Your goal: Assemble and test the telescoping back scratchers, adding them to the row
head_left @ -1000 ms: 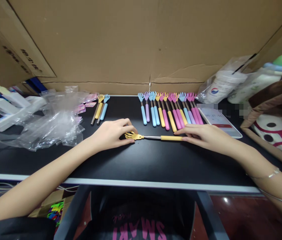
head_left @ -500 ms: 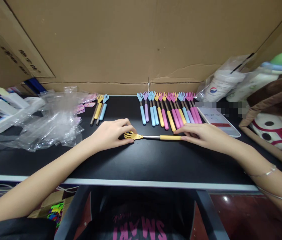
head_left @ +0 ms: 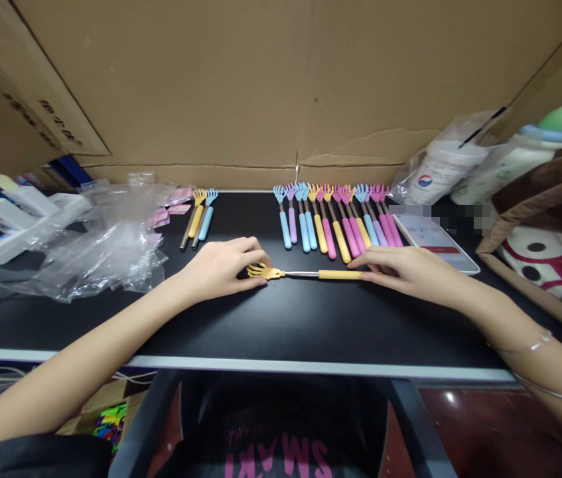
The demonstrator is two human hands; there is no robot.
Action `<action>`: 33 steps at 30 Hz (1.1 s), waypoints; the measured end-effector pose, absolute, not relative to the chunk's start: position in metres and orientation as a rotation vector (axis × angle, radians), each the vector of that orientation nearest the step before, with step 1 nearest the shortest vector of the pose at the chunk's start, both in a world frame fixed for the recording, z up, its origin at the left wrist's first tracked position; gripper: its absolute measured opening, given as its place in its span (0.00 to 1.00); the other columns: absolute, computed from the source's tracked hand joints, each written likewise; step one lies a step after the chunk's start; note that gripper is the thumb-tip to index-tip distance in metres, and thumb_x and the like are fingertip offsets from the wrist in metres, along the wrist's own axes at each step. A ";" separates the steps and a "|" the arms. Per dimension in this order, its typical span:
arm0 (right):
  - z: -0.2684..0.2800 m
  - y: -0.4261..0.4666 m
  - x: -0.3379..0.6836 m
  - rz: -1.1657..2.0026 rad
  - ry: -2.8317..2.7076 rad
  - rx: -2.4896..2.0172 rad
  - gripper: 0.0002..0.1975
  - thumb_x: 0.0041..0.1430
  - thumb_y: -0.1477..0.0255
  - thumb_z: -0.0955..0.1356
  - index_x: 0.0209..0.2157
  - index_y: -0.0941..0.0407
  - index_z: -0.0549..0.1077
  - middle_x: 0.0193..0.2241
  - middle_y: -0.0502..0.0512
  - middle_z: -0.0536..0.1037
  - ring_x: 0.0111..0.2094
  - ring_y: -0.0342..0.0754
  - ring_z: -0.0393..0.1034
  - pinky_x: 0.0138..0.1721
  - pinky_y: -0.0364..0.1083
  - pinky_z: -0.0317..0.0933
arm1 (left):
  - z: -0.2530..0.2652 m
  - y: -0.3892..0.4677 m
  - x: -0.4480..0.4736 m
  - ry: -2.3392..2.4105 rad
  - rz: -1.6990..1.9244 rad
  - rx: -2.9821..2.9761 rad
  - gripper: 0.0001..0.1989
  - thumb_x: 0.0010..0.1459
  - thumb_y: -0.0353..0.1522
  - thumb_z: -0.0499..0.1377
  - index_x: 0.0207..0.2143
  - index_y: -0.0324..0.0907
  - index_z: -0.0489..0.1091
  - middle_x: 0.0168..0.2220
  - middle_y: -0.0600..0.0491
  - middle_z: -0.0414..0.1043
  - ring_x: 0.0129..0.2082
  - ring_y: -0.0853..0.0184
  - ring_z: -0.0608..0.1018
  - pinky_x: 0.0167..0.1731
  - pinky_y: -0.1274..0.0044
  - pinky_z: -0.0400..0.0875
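Holding yellow scratcher [head_left: 305, 273] at 12 o'clock: left hand [head_left: 225, 265] pinching claw [head_left: 268, 272], right hand [head_left: 400, 269] pinching handle end [head_left: 353, 275]; this one likely unfinished. Bags [head_left: 116, 232] loose at 10. Farther, scratcher pair [head_left: 196, 222] at 11, scratcher row [head_left: 350, 237] at 1; probably part done, can't tell which group remains.

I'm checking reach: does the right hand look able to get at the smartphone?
Likely yes: the smartphone lies beside the right hand, nothing visible between them, though that hand holds a yellow back scratcher.
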State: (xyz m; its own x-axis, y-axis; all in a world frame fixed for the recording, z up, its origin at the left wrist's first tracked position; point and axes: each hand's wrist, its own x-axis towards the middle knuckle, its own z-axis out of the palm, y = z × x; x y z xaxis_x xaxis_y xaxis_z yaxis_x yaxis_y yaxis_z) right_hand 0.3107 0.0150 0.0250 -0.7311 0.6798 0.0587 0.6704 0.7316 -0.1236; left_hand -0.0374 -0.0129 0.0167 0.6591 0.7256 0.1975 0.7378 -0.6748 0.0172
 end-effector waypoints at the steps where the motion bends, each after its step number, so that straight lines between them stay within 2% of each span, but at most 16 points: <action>1: 0.025 0.015 0.311 0.146 -2.830 -1.108 0.17 0.62 0.60 0.59 0.44 0.53 0.72 0.40 0.53 0.77 0.34 0.43 0.71 0.33 0.41 0.60 | 0.017 -0.013 -0.037 -1.237 -0.290 -2.803 0.14 0.60 0.44 0.52 0.44 0.48 0.69 0.41 0.55 0.70 0.37 0.70 0.74 0.30 0.80 0.62; 33: 0.028 0.014 0.311 0.149 -2.829 -1.092 0.17 0.60 0.59 0.61 0.43 0.53 0.72 0.37 0.53 0.77 0.30 0.42 0.70 0.29 0.40 0.58 | 0.017 -0.013 -0.037 -1.206 -0.347 -2.809 0.13 0.59 0.41 0.52 0.41 0.46 0.69 0.40 0.55 0.70 0.37 0.70 0.75 0.30 0.81 0.64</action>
